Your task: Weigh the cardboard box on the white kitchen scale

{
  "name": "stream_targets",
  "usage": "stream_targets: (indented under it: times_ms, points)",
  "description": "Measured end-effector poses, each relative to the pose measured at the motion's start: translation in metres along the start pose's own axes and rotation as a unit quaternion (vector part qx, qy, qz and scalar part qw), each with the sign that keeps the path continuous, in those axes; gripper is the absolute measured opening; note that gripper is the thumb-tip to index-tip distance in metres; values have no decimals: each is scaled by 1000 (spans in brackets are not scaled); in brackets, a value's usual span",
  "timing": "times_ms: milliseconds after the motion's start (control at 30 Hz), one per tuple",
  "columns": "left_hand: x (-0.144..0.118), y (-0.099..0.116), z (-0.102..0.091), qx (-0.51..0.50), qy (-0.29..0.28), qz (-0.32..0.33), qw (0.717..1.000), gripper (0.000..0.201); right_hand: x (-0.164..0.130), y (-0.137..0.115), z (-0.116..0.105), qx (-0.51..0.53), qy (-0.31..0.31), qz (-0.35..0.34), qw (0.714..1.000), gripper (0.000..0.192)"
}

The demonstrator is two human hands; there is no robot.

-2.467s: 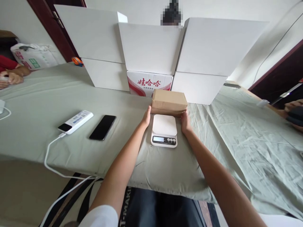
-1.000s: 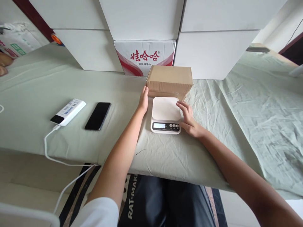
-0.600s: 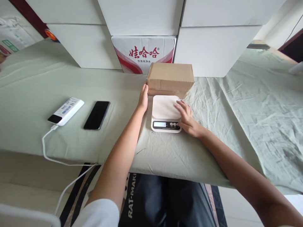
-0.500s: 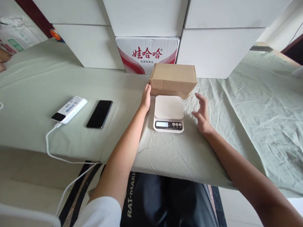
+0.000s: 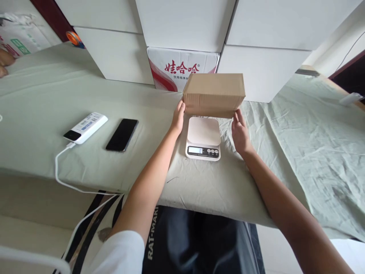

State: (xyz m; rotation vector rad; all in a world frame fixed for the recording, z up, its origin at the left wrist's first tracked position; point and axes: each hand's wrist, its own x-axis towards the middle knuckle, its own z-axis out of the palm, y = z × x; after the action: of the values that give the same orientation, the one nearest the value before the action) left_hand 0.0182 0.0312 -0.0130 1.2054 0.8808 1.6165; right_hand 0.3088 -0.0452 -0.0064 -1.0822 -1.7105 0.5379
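Note:
A brown cardboard box (image 5: 213, 91) is at the far edge of a small white digital scale (image 5: 203, 131) on the green-clothed table (image 5: 299, 133). My left hand (image 5: 178, 118) presses its lower left end. My right hand (image 5: 241, 133) touches its lower right corner. The box is gripped between the two hands and looks slightly raised. The scale's platform is bare and its display is lit.
A black phone (image 5: 122, 134) and a white power bank (image 5: 85, 127) with a cable (image 5: 61, 179) lie to the left. White boxes (image 5: 185, 23) and a red-printed water carton (image 5: 176, 68) stand behind. Another person's hand (image 5: 4, 62) is at the far left.
My right hand left the scale's buttons, swung out to the right, then came onto the box's right corner. The left hand stayed on the box's left end.

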Motion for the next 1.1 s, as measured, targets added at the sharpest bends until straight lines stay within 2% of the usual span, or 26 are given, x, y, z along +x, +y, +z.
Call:
stream_targets:
  times_ms: [133,200,267,400,533,733,900,1100]
  points:
    - [-11,41,-5,19,58,81,995,66,-12,-36,-10,22,49,3,999,88]
    - [-26,58,-8,40,90,107,989,62,-22,-44,-10,41,53,4,998,85]
    - [-46,66,-8,63,114,116,985,60,-34,-45,-5,62,65,13,996,84]
    - [-82,54,-1,86,179,85,976,50,-51,-33,10,104,107,44,988,73]
    - [-92,42,8,84,251,87,960,35,-53,-21,20,129,137,57,980,63]
    - [-89,45,13,88,244,88,962,23,-50,-12,18,114,162,63,978,48]
    - [-89,43,12,88,243,86,962,18,-50,-22,17,156,180,78,968,39]
    - [-87,37,9,69,242,114,961,15,-46,-31,16,148,193,77,967,37]
